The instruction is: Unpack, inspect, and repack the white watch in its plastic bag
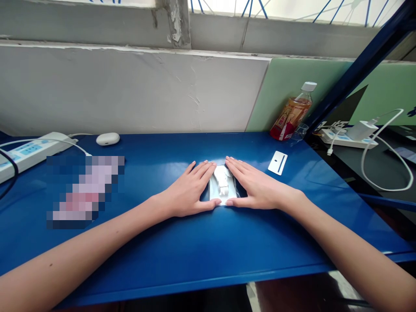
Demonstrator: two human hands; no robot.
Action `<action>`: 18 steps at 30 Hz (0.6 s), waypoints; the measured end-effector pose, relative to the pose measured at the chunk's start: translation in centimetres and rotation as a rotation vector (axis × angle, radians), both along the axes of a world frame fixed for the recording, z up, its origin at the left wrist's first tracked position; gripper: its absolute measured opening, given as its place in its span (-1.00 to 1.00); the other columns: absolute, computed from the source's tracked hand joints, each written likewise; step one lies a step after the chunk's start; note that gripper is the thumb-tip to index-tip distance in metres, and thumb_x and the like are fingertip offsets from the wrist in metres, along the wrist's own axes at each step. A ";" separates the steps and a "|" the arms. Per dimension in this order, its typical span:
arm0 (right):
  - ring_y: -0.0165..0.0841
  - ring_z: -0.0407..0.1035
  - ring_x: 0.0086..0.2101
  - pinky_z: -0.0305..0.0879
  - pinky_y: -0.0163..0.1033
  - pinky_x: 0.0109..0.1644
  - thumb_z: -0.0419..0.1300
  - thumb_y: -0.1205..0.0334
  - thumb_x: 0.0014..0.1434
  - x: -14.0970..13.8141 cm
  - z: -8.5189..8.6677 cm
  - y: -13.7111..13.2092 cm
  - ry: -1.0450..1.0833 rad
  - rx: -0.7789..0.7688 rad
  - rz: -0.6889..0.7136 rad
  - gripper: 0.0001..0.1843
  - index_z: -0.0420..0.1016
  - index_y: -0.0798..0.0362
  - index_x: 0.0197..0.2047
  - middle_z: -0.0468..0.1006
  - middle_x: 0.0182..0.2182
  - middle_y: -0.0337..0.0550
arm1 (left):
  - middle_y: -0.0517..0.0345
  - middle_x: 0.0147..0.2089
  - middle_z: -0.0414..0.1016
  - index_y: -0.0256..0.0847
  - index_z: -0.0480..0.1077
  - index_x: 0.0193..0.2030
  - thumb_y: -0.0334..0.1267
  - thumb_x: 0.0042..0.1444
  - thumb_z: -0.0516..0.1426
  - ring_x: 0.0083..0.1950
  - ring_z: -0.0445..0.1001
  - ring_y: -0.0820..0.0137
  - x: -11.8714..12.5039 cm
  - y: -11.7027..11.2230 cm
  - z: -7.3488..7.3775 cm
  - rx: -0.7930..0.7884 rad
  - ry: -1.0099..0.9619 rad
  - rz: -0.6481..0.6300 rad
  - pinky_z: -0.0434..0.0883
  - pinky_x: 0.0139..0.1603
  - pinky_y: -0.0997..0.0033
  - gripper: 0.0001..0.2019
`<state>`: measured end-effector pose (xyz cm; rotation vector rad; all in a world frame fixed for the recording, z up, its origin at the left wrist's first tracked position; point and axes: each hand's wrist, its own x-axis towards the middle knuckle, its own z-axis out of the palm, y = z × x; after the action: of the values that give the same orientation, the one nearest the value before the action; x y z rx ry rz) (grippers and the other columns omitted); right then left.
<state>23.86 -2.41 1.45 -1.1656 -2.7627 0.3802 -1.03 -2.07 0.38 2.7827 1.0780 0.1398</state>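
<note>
Desk [208,249] in front; on it L hand [190,190] & R hand [255,184], palms down, fingers straight, unclenched, touching L/R edges of white pkt [231,190]. Pkt flat mid-desk btwn hands. Card [277,163] just past R hand. Farther: case [108,139] back L, bottle [292,115] back R nr green panel [276,86].

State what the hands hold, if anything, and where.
Nothing visibly gripped: the left hand and right hand lie open at the sides of the white packet, thumbs at its near corners.
</note>
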 end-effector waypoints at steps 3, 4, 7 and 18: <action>0.13 -0.20 0.41 -0.05 0.26 0.43 0.15 -0.42 0.11 0.1 0.2 0.1 -0.021 -0.002 -0.022 0.25 -0.12 0.45 0.46 -0.11 0.42 0.44 | -0.33 0.51 -0.04 -0.51 -0.13 0.49 0.29 0.24 0.02 0.53 -0.10 -0.01 0.0 -0.1 -0.1 0.000 -0.012 0.015 -0.15 0.49 -0.02 -0.03; 0.14 -0.19 0.41 -0.05 0.26 0.43 0.15 -0.43 0.10 0.2 0.3 0.2 -0.027 -0.008 -0.026 0.26 -0.12 0.45 0.46 -0.11 0.42 0.44 | -0.34 0.51 -0.06 -0.52 -0.13 0.48 0.30 0.23 0.01 0.53 -0.10 0.00 0.0 -0.1 -0.2 0.001 -0.014 0.021 -0.15 0.49 -0.01 -0.02; 0.12 -0.17 0.41 -0.04 0.20 0.44 0.18 -0.43 0.07 0.6 0.5 0.3 -0.030 -0.032 -0.030 0.29 -0.12 0.46 0.46 -0.09 0.42 0.42 | -0.37 0.51 -0.10 -0.55 -0.13 0.48 0.34 0.21 0.01 0.53 -0.09 0.01 0.0 0.0 -0.2 0.003 -0.010 0.047 -0.12 0.49 0.02 0.03; 0.14 -0.10 0.40 0.06 0.25 0.40 0.30 -0.39 -0.03 1.4 0.9 0.9 0.017 -0.055 -0.061 0.28 -0.03 0.31 0.47 0.03 0.41 0.36 | -0.29 0.53 -0.14 -0.49 -0.15 0.50 0.47 0.10 0.01 0.54 -0.16 -0.01 -0.6 0.7 0.1 -0.052 -0.022 0.033 -0.09 0.49 0.00 0.14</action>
<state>25.27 -1.55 2.35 -1.2500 -2.7114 0.4600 -1.68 -1.38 0.50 2.7121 1.1067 0.1435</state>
